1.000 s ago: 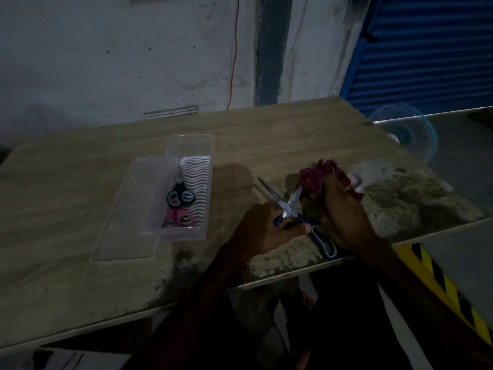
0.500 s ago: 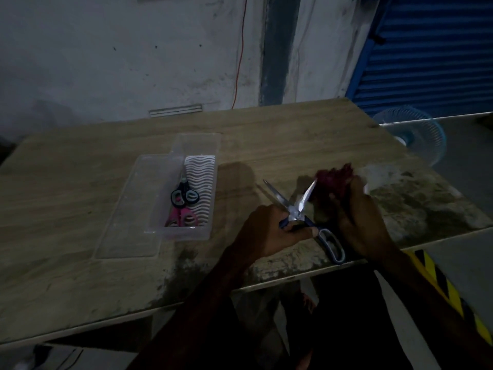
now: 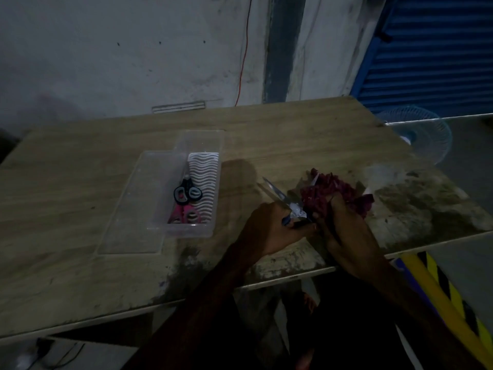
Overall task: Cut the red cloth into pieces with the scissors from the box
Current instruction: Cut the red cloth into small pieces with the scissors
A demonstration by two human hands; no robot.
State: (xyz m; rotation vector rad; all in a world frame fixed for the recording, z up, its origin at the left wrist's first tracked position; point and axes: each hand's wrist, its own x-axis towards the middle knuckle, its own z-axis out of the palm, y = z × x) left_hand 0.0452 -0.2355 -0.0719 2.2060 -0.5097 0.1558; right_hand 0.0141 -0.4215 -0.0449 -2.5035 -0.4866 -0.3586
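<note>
The red cloth (image 3: 332, 189) is bunched up above the table's near right part, gripped from below by my right hand (image 3: 346, 231). My left hand (image 3: 272, 225) holds the blue-handled scissors (image 3: 277, 194) just left of the cloth. Their blades are spread in a V: one points up-left over the table, and the other reaches into the cloth's left edge. The handle rings are hidden between my hands. The clear plastic box (image 3: 213, 225) stands to the left, with black-handled scissors (image 3: 186, 194) and pink-handled scissors (image 3: 185, 214) inside.
The box's clear lid (image 3: 133, 209) lies flat against its left side on the wooden table (image 3: 80, 169). A pale blue fan (image 3: 426, 137) stands beyond the table's right edge. Yellow-black striped bars (image 3: 448, 295) lie below the near right corner. A wall is behind.
My right hand has shifted left with the cloth, closing on my left hand and covering the scissors' handle ring. The blades have spread into a V, and one has entered the cloth.
</note>
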